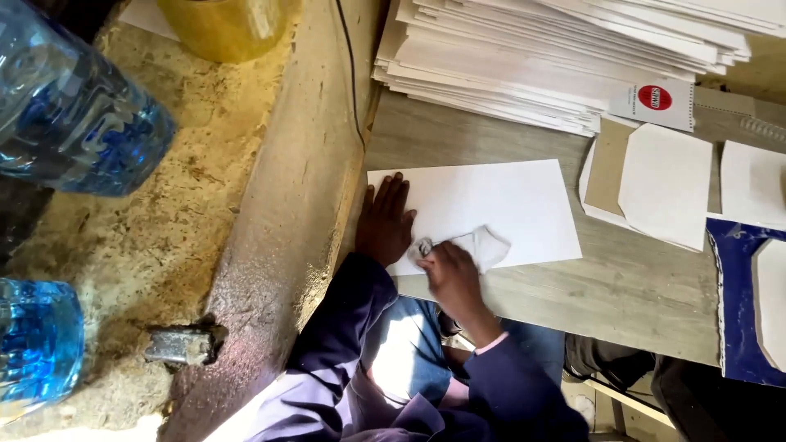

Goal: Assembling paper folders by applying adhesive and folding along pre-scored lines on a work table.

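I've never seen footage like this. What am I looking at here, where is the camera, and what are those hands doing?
There is no machine here: a person wears a camera on the head, so the single picture looks down at their own two bare hands. The left hand lies flat, pressing on the left end of a white sheet of paper on a grey wooden table. The right hand grips a crumpled white cloth that rests on the sheet. Behind it lies a big stack of white sheets, and to the right some folded paper pieces. On the rough ledge at the left stand blue water bottles.
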